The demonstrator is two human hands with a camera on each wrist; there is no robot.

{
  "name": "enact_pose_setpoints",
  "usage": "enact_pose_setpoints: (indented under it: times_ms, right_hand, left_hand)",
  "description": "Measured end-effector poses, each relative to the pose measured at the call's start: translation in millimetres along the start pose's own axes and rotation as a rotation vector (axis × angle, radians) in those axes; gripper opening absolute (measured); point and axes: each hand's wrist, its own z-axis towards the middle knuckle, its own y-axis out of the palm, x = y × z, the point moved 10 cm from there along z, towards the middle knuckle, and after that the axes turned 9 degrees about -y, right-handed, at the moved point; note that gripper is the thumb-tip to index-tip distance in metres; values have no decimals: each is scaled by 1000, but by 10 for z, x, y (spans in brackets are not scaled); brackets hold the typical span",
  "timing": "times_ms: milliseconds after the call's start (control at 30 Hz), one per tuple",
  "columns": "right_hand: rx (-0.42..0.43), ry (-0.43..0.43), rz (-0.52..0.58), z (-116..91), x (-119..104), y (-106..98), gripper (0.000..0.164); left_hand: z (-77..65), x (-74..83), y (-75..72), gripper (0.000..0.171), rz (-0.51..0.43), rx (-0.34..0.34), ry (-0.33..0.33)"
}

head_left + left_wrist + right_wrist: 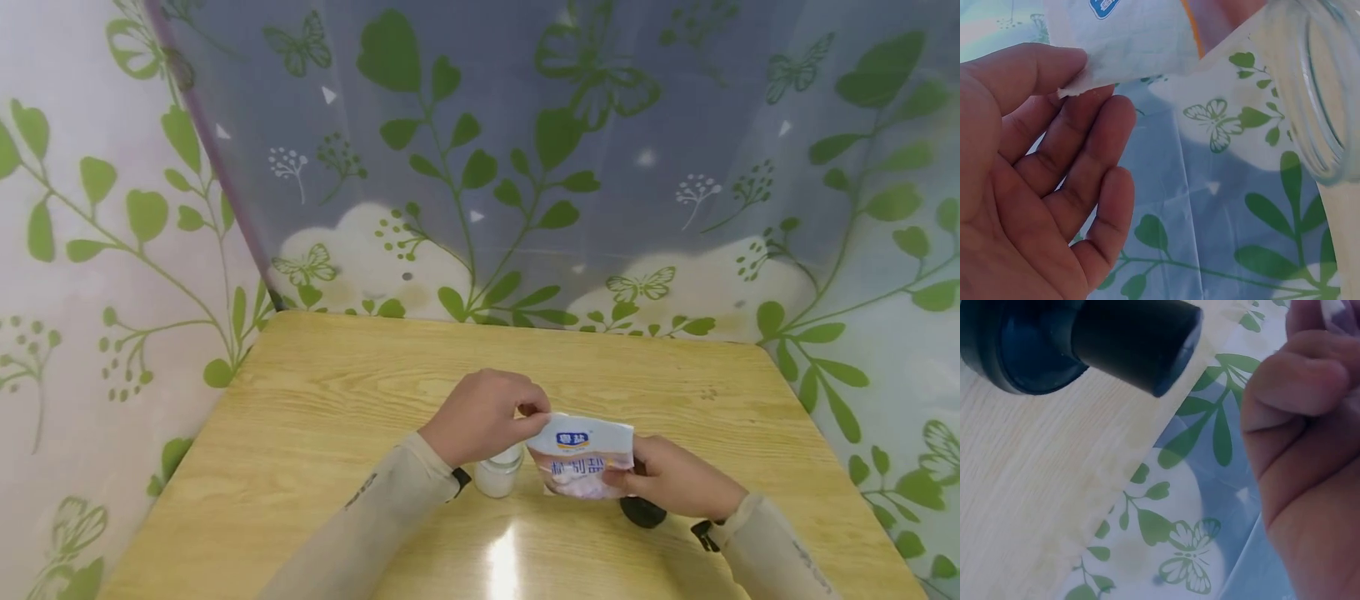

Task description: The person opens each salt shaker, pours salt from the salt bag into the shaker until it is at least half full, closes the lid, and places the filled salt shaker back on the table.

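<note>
A white and pink salt bag (pixel 579 457) with blue lettering is held above the table between both hands. Thumb and index finger of my left hand (pixel 486 414) pinch its upper left corner; in the left wrist view the other fingers curl loosely below the bag's edge (pixel 1129 53). My right hand (pixel 678 477) grips the bag's right side, thumb across the front. Just left of the bag stands a glass jar (pixel 497 478) with white contents, partly behind the left hand. Below the right hand sits a black piece (pixel 643 512), a wide round base with a narrower cylinder (pixel 1138 344).
The wooden table (pixel 337 375) reaches back to a curtain (pixel 480 167) printed with green leaves and butterflies, which also lines both sides. Light glares off the table (pixel 504 562) in front of the jar.
</note>
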Motion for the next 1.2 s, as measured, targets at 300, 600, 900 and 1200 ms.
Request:
enact_pose_setpoints:
  times_ms: [300,600,900,1200]
  right_hand:
    - [186,55,-315,-301,-335,-346,70]
    - [396,-164,-836,-170,-1317,-509,47]
    - [471,-286,-736,-46,-1216,-761,20]
    - [584,-242,-942,-344,-670,-1128,16]
  left_hand:
    - [107,221,53,14,-49,28,43]
    - [275,461,74,14,-18,56,59]
    - [427,633,47,14,-84,117,15]
    - [-120,-337,16,26,-664,157,-317]
